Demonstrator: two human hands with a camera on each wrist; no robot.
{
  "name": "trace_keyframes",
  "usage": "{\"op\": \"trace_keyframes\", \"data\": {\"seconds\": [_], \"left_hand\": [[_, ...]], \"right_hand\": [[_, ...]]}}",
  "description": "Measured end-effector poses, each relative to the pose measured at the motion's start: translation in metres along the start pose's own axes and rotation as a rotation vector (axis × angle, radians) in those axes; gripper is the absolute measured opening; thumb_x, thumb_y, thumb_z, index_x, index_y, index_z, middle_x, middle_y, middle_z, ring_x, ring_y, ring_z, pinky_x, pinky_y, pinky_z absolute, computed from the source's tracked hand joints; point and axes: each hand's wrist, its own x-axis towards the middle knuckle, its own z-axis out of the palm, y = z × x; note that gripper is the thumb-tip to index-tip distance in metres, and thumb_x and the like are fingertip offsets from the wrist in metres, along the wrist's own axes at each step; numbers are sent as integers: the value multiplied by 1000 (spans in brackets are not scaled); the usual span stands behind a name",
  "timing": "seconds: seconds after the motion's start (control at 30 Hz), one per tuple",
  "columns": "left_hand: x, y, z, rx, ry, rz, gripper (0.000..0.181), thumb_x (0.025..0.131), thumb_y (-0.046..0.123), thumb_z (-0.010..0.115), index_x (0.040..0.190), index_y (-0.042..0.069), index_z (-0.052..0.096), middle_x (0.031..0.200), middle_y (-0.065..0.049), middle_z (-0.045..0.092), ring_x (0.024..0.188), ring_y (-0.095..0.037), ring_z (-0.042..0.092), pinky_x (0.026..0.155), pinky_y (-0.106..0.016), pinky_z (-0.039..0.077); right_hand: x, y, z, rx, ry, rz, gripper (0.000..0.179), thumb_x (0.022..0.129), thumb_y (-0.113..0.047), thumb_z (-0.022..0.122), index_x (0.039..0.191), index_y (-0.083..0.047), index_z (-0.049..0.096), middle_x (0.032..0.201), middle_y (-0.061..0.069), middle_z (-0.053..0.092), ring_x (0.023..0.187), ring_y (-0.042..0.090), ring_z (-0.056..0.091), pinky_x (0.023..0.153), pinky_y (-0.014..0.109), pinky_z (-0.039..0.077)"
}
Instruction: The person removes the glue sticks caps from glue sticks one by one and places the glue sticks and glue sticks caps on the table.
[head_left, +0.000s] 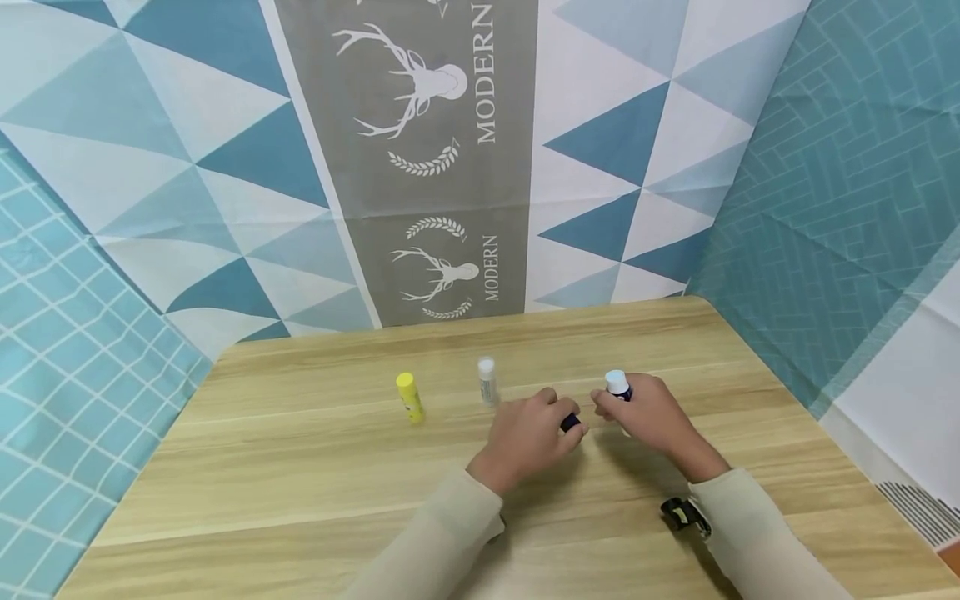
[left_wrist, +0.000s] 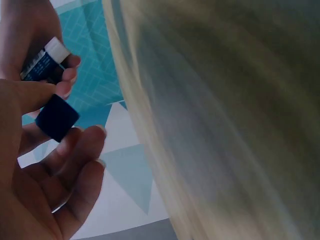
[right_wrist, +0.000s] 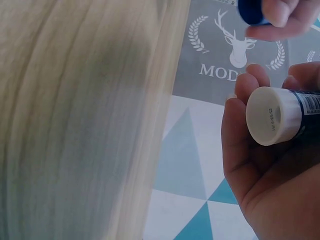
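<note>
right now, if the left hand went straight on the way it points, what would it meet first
Probably the right hand, with the dark blue and white cylindrical tube in its grip: the head view shows both ahead of the left hand, though relative height and depth are unclear.

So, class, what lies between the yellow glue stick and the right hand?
In the head view: the translucent white glue stick, then the left hand pinching a dark blue cap.
</note>
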Motion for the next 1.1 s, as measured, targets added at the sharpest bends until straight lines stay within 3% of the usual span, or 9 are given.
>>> {"op": "trace_keyframes", "data": {"seconds": [0.37, 0.6, 0.93, 1.1], "left_hand": [[6, 7, 4, 13, -127, -12, 25, 96, 38, 62, 111, 24, 76, 89, 3, 64, 60, -6, 49, 45, -24, 36], [7, 12, 10, 43, -140, 14, 25, 97, 37, 60, 113, 25, 75, 88, 3, 62, 57, -6, 49, 43, -24, 35], [6, 19, 16, 81, -179, 28, 20, 92, 40, 68, 100, 23, 75, 85, 5, 63, 61, -8, 55, 46, -27, 39], [7, 23, 19, 102, -192, 35, 19, 87, 40, 72, 93, 23, 74, 81, 7, 61, 59, -7, 50, 45, -27, 35]], "right_hand": [[2, -2, -2, 3, 0, -23, 27, 98, -30, 65, 80, -9, 70, 73, 1, 66, 60, 18, 53, 54, 32, 43], [1, -1, -3, 7, -7, -15, 29, 98, -31, 65, 81, -9, 69, 74, 1, 66, 61, 18, 53, 56, 32, 44], [-1, 0, -1, -4, -8, -4, 29, 98, -31, 65, 78, -9, 67, 74, 1, 66, 65, 19, 55, 59, 34, 45], [-3, 0, 1, 0, -8, 6, 29, 98, -30, 65, 80, -8, 68, 75, 3, 68, 67, 18, 57, 60, 34, 46]]}}
